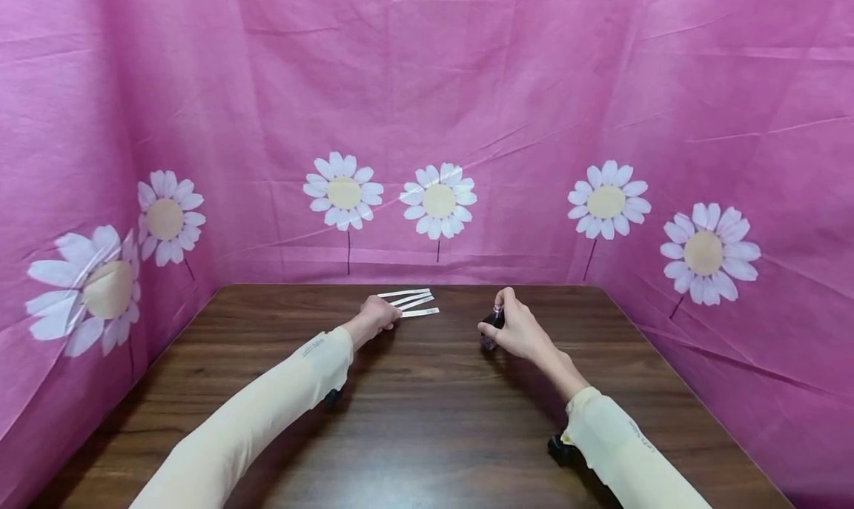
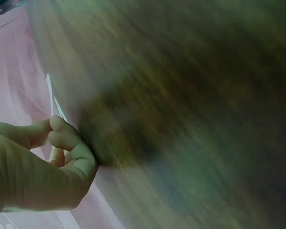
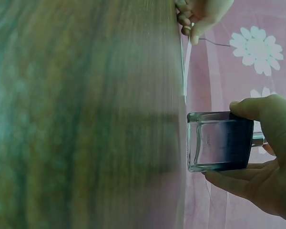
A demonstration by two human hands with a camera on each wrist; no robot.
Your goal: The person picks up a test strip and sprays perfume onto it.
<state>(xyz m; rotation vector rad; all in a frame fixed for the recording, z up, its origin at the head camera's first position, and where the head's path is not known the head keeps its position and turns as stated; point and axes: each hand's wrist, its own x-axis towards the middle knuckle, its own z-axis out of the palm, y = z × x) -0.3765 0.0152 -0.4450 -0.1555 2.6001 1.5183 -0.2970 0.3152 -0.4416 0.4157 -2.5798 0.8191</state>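
Note:
My left hand (image 1: pixel 377 316) pinches the near ends of several narrow white paper strips (image 1: pixel 419 313), which fan out to the right over the far part of the table. In the left wrist view, thumb and fingertips of the left hand (image 2: pixel 43 167) meet on the strips (image 2: pixel 51 93). To the right, my right hand (image 1: pixel 523 333) grips a perfume bottle (image 1: pixel 492 331). The right wrist view shows this bottle (image 3: pixel 221 143) as clear glass shading to dark blue, held between thumb and fingers, its base close to the tabletop; whether it touches, I cannot tell. A finger reaches its silvery top.
The brown wood-grain table (image 1: pixel 414 420) runs back to a pink curtain (image 1: pixel 520 87) printed with white daisies, which encloses the back and both sides. A black wrist device (image 1: pixel 563 450) sits under the right sleeve.

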